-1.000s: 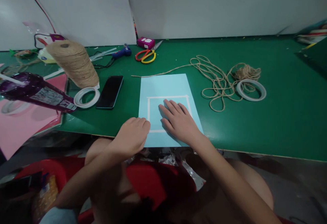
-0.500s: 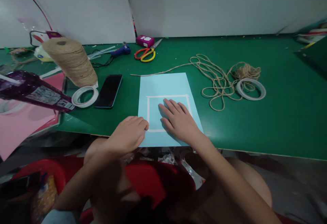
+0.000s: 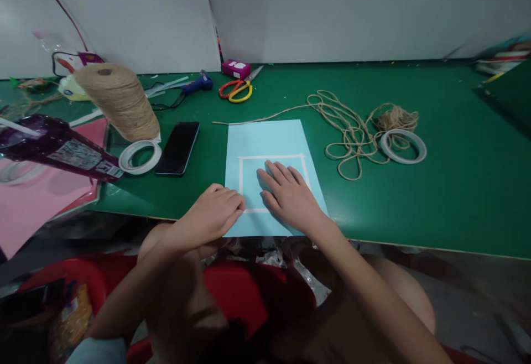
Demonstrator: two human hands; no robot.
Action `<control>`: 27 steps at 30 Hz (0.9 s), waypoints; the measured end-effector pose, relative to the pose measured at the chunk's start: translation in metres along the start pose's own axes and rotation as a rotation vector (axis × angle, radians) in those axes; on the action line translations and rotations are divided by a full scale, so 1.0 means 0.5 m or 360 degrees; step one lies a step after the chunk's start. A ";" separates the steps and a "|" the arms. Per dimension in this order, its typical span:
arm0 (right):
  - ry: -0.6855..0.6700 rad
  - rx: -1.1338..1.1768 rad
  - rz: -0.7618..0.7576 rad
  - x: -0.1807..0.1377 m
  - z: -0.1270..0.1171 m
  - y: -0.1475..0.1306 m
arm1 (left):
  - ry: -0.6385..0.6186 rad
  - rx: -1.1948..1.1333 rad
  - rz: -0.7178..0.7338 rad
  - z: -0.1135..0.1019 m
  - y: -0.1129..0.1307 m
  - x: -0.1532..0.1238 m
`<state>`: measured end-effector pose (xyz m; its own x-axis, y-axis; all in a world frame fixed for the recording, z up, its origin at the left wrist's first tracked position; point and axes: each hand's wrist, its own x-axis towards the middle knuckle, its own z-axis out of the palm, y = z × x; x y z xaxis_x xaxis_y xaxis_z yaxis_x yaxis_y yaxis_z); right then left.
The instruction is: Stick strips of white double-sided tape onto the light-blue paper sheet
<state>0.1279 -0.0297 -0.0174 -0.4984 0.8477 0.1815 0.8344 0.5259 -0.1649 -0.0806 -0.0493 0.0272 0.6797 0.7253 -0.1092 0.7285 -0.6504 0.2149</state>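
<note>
A light blue sheet of paper [image 3: 265,138] lies at the table's front edge. White strips of tape [image 3: 274,156] form a rectangle on it. Flat on the paper, inside the rectangle, rests my right hand [image 3: 289,193] with its fingers stretched out, partly covering the right and bottom strips. My left hand [image 3: 219,209] is closed, its fingers curled at the paper's left edge by the rectangle's lower left corner. Whatever its fingertips hold there, if anything, is hidden. Loose twine [image 3: 346,131] lies right of the paper, one end running along the sheet's top edge.
On the left are a phone [image 3: 178,148], a tape roll [image 3: 140,157], a large twine spool [image 3: 120,101] and a purple bottle [image 3: 62,148]. Scissors [image 3: 238,89] and a blue glue gun [image 3: 198,83] lie behind. Another tape roll [image 3: 404,146] sits at right. A white wall [image 3: 352,10] stands behind.
My left hand has shifted slightly right and up along the paper's left side, still curled. My right hand stays flat in the same place. The view has moved slightly.
</note>
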 end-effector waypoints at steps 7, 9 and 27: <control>0.0186 0.0133 -0.0288 -0.010 -0.027 -0.015 | 0.0014 -0.0069 -0.0047 0.008 -0.001 0.005; 0.0184 0.0293 -0.0310 -0.018 -0.039 -0.031 | 0.0024 -0.0078 -0.0053 0.006 0.000 0.004; 0.0075 0.0067 -0.0045 -0.016 0.008 -0.121 | 0.0037 -0.0488 -0.0324 -0.011 -0.002 0.005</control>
<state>0.0805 -0.0682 -0.0128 -0.5092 0.8287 0.2322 0.8090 0.5529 -0.1993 -0.0803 -0.0457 0.0318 0.5186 0.8402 -0.1584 0.7870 -0.3966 0.4726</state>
